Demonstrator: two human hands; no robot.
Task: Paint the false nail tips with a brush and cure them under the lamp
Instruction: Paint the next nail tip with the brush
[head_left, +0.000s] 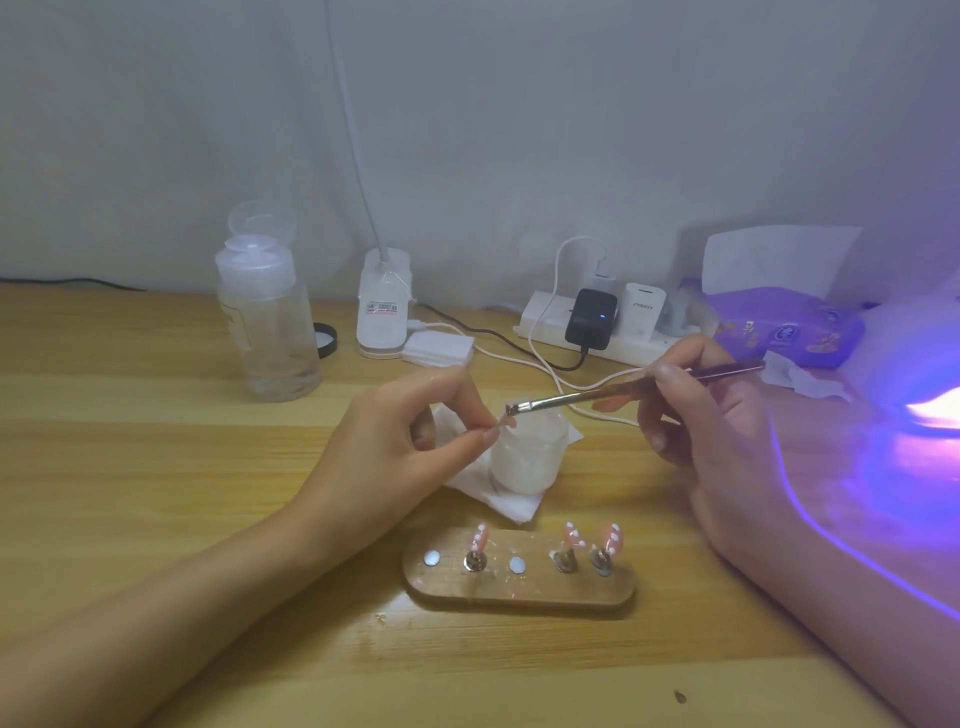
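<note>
Pinching a small nail tip (501, 423) between thumb and forefinger, the left hand (410, 441) hovers at the rim of a white jar (530, 457), while the right hand (701, 415) grips a brush (623, 389) like a pen, bristles just above the tip and the jar's mouth. That jar sits on a napkin (514, 506) on the table (156, 467); just in front lies a wooden stand (519, 592) carrying three pink tips (478, 538) on posts. A clear bottle (270, 322) stands back left, a power strip (545, 317) lies behind, and the lamp (930, 405) glows violet at the right edge. Both forearms reach in from the near edge, the right one washed in that glow.
</note>
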